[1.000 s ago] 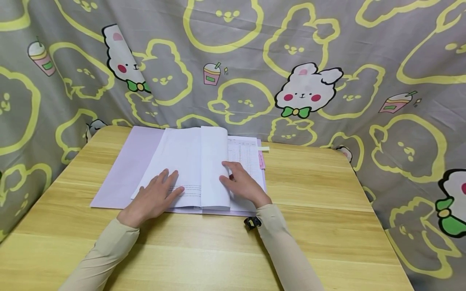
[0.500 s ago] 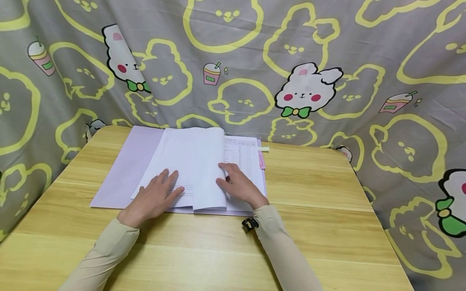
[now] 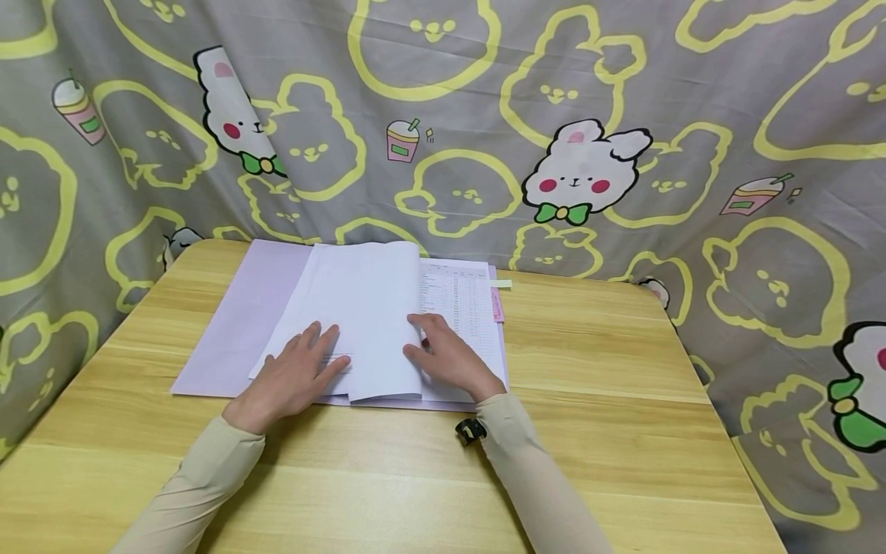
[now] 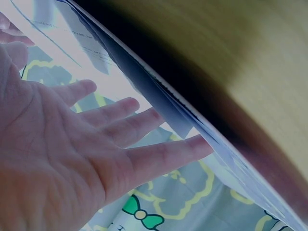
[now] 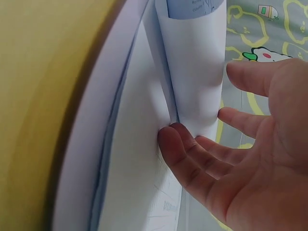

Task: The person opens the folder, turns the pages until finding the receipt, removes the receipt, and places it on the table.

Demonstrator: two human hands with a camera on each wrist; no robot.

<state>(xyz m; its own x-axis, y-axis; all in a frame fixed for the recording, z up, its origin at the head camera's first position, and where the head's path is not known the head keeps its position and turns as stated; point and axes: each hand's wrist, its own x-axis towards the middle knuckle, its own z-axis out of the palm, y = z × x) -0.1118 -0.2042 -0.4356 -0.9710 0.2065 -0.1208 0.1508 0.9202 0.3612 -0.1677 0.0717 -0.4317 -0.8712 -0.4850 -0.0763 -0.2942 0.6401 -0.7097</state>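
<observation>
An open lavender folder (image 3: 238, 323) lies on the table with printed white sheets in it. One white sheet (image 3: 384, 323) is curled over toward the left, its blank underside facing up. My right hand (image 3: 453, 355) touches the bend of this sheet with thumb and fingertips. In the right wrist view the sheet bows into a loose roll, and the right fingers (image 5: 192, 168) press against its outside without closing round it. Spread over the left-hand pages is my left hand (image 3: 291, 377), fingers extended and palm down. A printed table (image 3: 460, 308) shows on the page under the right hand.
The wooden table (image 3: 609, 369) extends around the folder. Behind it hangs a grey curtain (image 3: 471, 123) with cartoon rabbits. Pink and pale tabs (image 3: 497, 305) stick out of the folder's right edge. A small black device (image 3: 471, 431) sits at the right cuff.
My right hand has moved slightly left and toward me, rolling the sheet's bend leftward. More of the printed table shows, and the turned part covers more of the left-hand page. The left hand stays put.
</observation>
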